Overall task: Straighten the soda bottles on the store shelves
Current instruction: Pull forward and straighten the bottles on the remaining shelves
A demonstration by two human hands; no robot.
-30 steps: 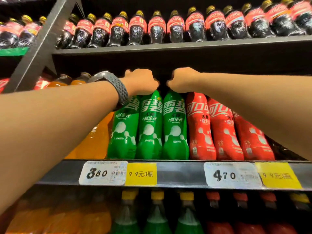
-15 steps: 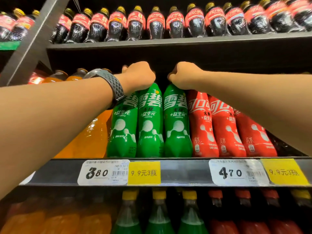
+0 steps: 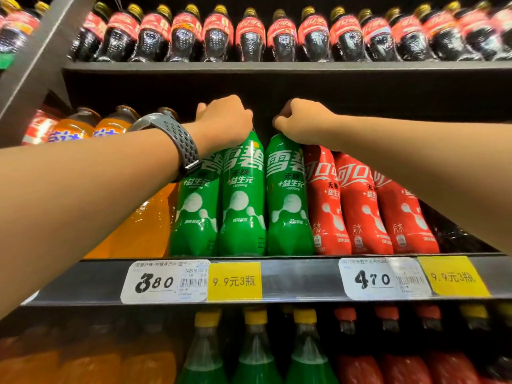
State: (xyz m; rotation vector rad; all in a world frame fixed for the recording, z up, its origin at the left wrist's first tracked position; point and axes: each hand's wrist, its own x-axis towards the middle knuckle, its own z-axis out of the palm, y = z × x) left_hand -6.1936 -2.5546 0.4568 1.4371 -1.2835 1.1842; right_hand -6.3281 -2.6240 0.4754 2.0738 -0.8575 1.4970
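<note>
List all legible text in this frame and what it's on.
"380": left white price tag
"470": right white price tag
"9.9元3瓶": left yellow tag and right yellow tag
"雪碧", "无糖", "+益生元": green bottles
"可口", "无糖", "汽水": red bottles
Too small or blurred: the price tags' small print, top-shelf cola labels, orange bottles' labels.

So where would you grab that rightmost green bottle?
Likely the neck, from the front and above, where the right hand grips it: the rightmost green bottle stands upright, packed between the middle green bottle and a red bottle, leaving only its top free.
</note>
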